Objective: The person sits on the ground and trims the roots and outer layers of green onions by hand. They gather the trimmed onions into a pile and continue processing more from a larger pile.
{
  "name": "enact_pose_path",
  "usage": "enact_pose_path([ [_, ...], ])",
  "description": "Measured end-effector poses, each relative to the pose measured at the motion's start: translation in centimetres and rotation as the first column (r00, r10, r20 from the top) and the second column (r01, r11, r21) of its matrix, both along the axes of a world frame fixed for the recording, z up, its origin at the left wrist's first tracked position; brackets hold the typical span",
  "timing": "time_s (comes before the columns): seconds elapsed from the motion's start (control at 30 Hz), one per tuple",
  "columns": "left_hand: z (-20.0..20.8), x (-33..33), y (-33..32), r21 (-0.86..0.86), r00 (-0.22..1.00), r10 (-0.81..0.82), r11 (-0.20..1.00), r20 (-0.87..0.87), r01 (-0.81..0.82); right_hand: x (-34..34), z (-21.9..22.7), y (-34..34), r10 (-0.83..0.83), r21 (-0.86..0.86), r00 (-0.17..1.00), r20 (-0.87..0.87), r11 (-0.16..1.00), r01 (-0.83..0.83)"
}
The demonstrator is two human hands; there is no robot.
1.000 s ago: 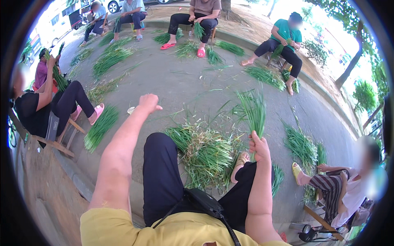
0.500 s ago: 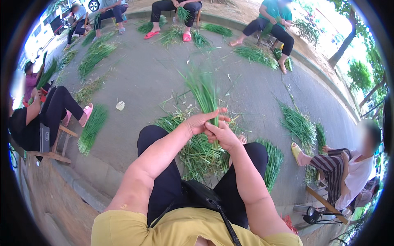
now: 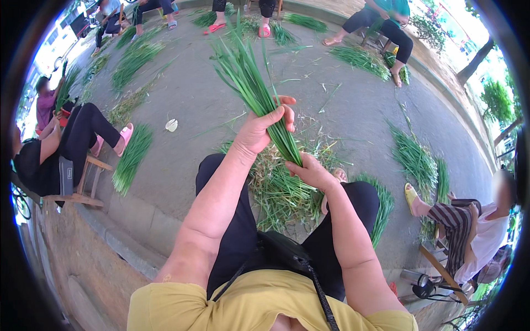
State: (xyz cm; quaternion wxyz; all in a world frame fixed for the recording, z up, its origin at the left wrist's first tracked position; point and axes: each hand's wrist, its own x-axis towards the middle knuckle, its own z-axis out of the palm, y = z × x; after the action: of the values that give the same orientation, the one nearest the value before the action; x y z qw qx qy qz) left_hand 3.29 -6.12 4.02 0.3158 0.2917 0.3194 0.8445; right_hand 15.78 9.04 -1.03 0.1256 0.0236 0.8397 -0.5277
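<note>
A bunch of green chives (image 3: 243,71) slants up and to the left between my hands, its leafy tips spreading at the far end. My left hand (image 3: 264,126) is closed round the middle of the bunch, the thumb across it. Lower down and to the right, my right hand (image 3: 312,172) grips the stem ends, which its fingers mostly hide. Beneath, between my knees, lies a loose heap of chives and trimmings (image 3: 284,193) on the ground. Another pile of chives (image 3: 381,207) rests beside my right knee.
People sit around on low stools. A pile of chives (image 3: 132,160) lies near pink slippers (image 3: 126,139) at the left, another (image 3: 414,154) at the right near a yellow slipper (image 3: 411,196). More piles lie farther off. A metal flask (image 3: 413,277) stands at the lower right.
My hands have moved apart; before, they were together low on the bunch. The left hand now sits farther up the chives, and the bunch leans more to the left.
</note>
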Motion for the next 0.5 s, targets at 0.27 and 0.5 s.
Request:
enact_pose_path([
  [0.27,0.1,0.9,0.1,-0.114,0.99,0.141,0.984,0.033,-0.136,-0.6,-0.9,0.0,0.025,0.261,0.998,0.061,0.965,-0.04],
  [0.5,-0.3,0.5,1.3,-0.299,0.924,0.218,0.901,-0.313,-0.314,-0.1,-1.6,0.6,-0.062,0.564,0.883,-0.464,0.749,0.349],
])
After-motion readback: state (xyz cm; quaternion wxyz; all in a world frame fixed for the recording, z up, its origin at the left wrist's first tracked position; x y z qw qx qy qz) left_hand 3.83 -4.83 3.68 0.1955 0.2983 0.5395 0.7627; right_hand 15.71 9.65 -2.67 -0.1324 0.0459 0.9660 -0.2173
